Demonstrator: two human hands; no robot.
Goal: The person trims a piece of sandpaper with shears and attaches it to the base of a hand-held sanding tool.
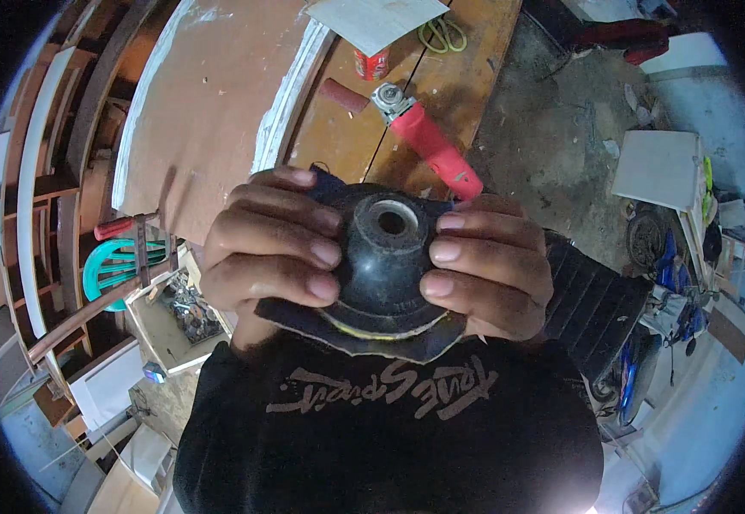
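1. The left hand [274, 248] is clenched around the left side of a black rubber backing pad [387, 261], with 4 fingers curled over its dome and rim.
2. The pad sits between the 2 hands, close to the person's chest and above the black shirt [389, 428]. Its raised hub with the centre hole faces up toward the camera.
3. A dark sanding disc [364, 338] with a frayed edge lies against the pad's underside and shows below and to the left of the rim. Whether it is glued or only pressed on cannot be told.
4. The right hand [492, 270] grasps the right side of the pad in the same way, fingertips on the dome and palm behind the rim.
5. To do this well, I judge both hands should press evenly around the rim, keeping the disc centred on the hub so no side overhangs more than another.
6. Far from the hands, on the wooden bench [441, 77], lies a red angle grinder [428, 141], well apart from the pad, with green-handled scissors [442, 34] farther back.
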